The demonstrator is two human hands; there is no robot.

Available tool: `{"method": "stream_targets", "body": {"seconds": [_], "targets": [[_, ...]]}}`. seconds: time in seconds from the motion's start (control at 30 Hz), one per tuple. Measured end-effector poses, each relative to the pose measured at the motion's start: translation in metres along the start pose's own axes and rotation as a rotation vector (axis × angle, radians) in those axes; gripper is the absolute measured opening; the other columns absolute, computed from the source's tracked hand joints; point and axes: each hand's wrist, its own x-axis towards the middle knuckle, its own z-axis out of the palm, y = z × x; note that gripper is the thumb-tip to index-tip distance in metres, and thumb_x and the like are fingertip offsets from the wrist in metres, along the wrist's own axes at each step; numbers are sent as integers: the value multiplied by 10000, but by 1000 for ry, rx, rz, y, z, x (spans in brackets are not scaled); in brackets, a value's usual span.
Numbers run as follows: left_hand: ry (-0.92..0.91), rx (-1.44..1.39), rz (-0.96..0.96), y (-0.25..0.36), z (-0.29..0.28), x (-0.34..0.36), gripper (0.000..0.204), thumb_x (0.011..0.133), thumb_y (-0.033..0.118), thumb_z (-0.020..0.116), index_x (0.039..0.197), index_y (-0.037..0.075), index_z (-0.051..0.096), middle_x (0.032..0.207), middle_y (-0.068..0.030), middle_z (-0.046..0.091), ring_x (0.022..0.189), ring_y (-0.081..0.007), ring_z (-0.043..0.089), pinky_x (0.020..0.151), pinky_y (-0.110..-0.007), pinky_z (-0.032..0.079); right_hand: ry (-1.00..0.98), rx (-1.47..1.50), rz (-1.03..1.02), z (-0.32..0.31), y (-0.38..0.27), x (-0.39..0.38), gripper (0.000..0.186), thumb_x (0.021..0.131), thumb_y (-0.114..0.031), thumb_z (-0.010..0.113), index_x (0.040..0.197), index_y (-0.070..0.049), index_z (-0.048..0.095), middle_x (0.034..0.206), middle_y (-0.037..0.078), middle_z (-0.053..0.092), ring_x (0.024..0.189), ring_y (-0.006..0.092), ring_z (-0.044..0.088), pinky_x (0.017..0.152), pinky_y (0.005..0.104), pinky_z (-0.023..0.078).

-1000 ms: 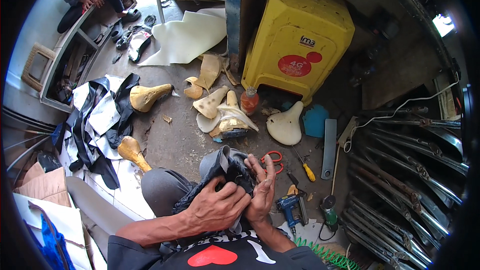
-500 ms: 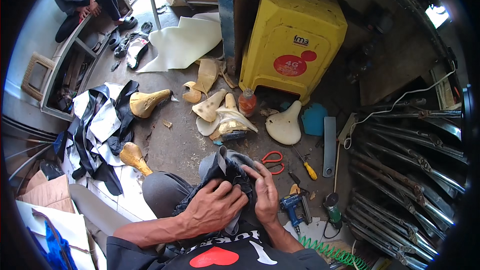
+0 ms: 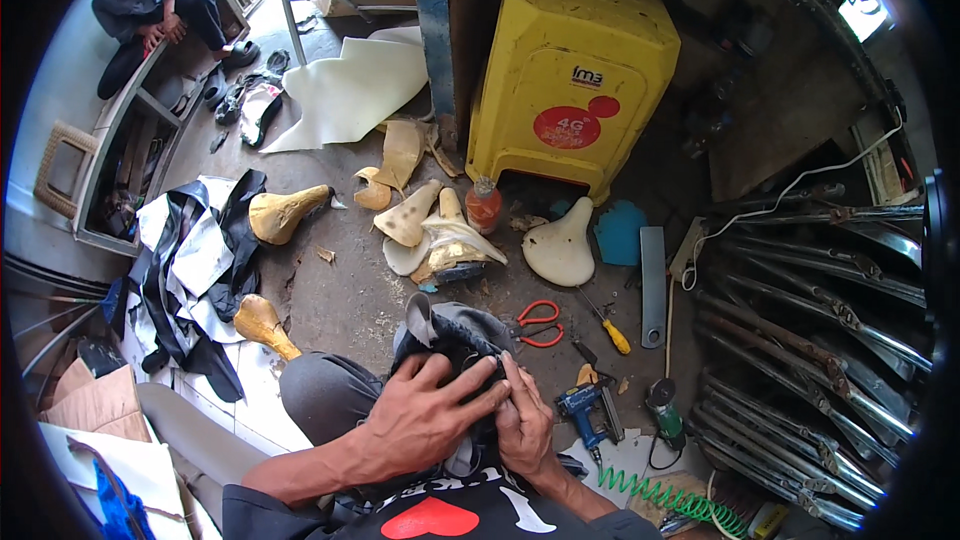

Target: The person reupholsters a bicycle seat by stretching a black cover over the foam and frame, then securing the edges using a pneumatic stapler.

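Observation:
At the bottom centre, in my lap, my left hand grips a dark, folded fabric piece with a grey edge standing up; its fingers reach across the material toward the right. My right hand holds the same piece from the right, fingertips close to those of my left. What lies under the fingers is hidden. Beyond my right hand are red-handled scissors, a yellow screwdriver, a blue nail gun and a green angle grinder.
Bare saddles, tan padding, scraps and a bottle lie ahead, before a yellow stool. A metal strip and stacked chrome tubes are at right. Another person sits at far left.
My left fingers have spread and reached further right across the fabric, and my right hand has drawn closer to them. The surroundings have shifted slightly left in the picture.

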Motion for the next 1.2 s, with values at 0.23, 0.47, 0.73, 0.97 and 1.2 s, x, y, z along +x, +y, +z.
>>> {"method": "stream_targets", "body": {"seconds": [0.23, 0.47, 0.73, 0.97, 1.2], "targets": [[121, 119, 89, -3, 24, -10, 584, 673, 234, 769, 1251, 154, 754, 1330, 10, 696, 927, -196, 583, 841, -418, 499, -11, -34, -74, 2, 9, -3, 574, 1082, -254, 503, 1550, 79, 490, 1416, 317, 610, 1372, 468, 562, 1229, 541, 318], [190, 191, 31, 2, 33, -15, 589, 620, 233, 751, 1186, 71, 738, 1158, -43, 674, 979, -218, 622, 833, -437, 497, 73, -162, -123, 8, 12, 0, 538, 1044, -208, 550, 1515, 51, 544, 1358, 243, 675, 1271, 424, 636, 1159, 541, 393], [72, 208, 99, 1, 22, -17, 521, 709, 231, 722, 1195, 45, 733, 1256, -93, 671, 1161, -268, 642, 892, -438, 539, 133, -131, -185, 9, 19, -1, 453, 984, -186, 657, 1392, 11, 685, 1295, 202, 720, 1209, 365, 684, 1132, 504, 432], [64, 150, 216, -1, 18, -14, 399, 801, 233, 726, 1155, 51, 752, 1271, -91, 719, 1226, -277, 696, 1024, -460, 545, 183, -97, -228, 14, 20, -1, 416, 969, -146, 662, 1356, -6, 725, 1261, 196, 744, 1214, 339, 687, 1128, 484, 443], [29, 223, 134, -3, 21, -16, 397, 792, 212, 702, 1145, 34, 741, 1203, -121, 727, 1178, -283, 706, 1065, -454, 537, 131, -203, -275, 13, 19, 6, 405, 963, -145, 677, 1345, -28, 741, 1268, 142, 763, 1197, 301, 692, 1082, 468, 460]]}}
